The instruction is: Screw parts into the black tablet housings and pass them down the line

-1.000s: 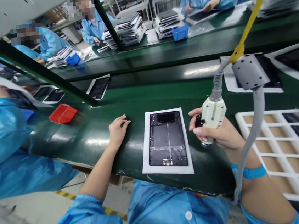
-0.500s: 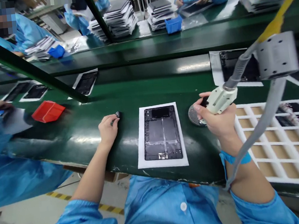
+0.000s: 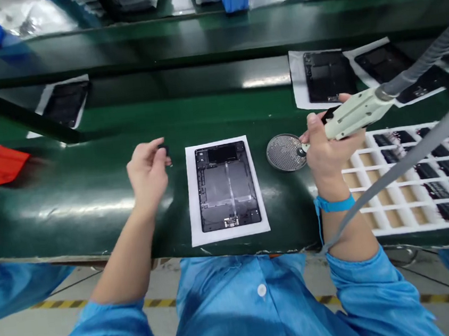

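Readable text: none, nothing in view can be made out.
Dark tablet back panel (image 3: 227,186): small white label (image 3: 231,222) at its lower edge, print too small to read.
Farther dark panel (image 3: 329,74): small pale label (image 3: 333,98) near its lower edge, too blurred to read.

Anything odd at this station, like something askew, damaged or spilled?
Nothing stands out. The dark tablet housing lies square on its white sheet, the left hand pinches a small black part, the right hand grips a cream handheld tool, and nothing looks spilled.
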The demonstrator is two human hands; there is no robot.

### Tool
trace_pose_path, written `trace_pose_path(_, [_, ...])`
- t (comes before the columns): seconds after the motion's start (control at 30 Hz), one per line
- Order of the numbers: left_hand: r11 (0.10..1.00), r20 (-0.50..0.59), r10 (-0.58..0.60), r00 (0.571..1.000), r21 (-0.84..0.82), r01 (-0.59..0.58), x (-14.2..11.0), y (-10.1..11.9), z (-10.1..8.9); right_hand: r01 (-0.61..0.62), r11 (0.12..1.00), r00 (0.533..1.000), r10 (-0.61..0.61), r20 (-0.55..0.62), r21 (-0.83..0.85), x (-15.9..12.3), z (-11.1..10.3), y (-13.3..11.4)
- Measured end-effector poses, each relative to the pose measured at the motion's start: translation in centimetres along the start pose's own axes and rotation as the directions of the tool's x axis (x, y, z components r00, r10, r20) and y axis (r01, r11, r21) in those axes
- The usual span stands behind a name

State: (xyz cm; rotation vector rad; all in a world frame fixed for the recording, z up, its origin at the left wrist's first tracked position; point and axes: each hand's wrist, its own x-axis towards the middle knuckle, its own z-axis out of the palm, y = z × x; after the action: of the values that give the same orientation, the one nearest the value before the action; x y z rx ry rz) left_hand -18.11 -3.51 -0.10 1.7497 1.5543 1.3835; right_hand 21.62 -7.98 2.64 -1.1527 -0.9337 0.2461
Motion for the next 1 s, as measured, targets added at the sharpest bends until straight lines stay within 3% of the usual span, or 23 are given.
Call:
trace_pose_path(0.1, [0.987, 0.079, -0.045, 0.996, -0.153, 0.057, -0.3, 1.6, 4.6, 0.012, 1.000, 0.999, -0.013, -0.044, -0.006, 0.4, -0.1, 1.1])
trace_pose_path(0.17, [0.990, 0.118, -0.025, 0.993, -0.132, 0.040, -1.2, 2.2, 6.0, 0.013, 1.000, 0.998, -0.013, -0.057, 0.007, 0.5, -0.1, 1.6])
trace_pose_path(0.33, [0.999, 0.123, -0.028, 0.992, -0.031, 0.032, -2.7, 2.5, 4.7, 0.006, 1.000, 0.999, -0.007, -0.039, -0.025, 0.3, -0.1, 2.4])
trace_pose_path(0.47, [0.996, 0.099, -0.058, 0.993, -0.058, 0.063, -2.3, 2.8, 4.0, -0.017, 0.999, 1.000, 0.017, -0.020, -0.043, 0.2, -0.2, 3.0])
trace_pose_path(0.67, [0.993, 0.145, -0.026, 0.989, -0.111, 0.042, -2.5, 3.6, 4.3, 0.005, 0.999, 1.000, -0.006, -0.019, -0.049, 0.2, -0.4, 3.4])
trace_pose_path(0.87, [0.984, 0.193, -0.066, 0.979, -0.148, 0.095, -2.4, 3.9, 4.2, -0.015, 1.000, 1.000, 0.015, -0.018, -0.022, 0.1, 0.0, 2.7])
trace_pose_path(1.0, [0.987, 0.350, -0.044, 0.936, -0.132, 0.095, -0.9, 5.7, 4.9, -0.024, 0.999, 1.000, 0.025, 0.019, -0.024, -0.1, -0.1, 0.8])
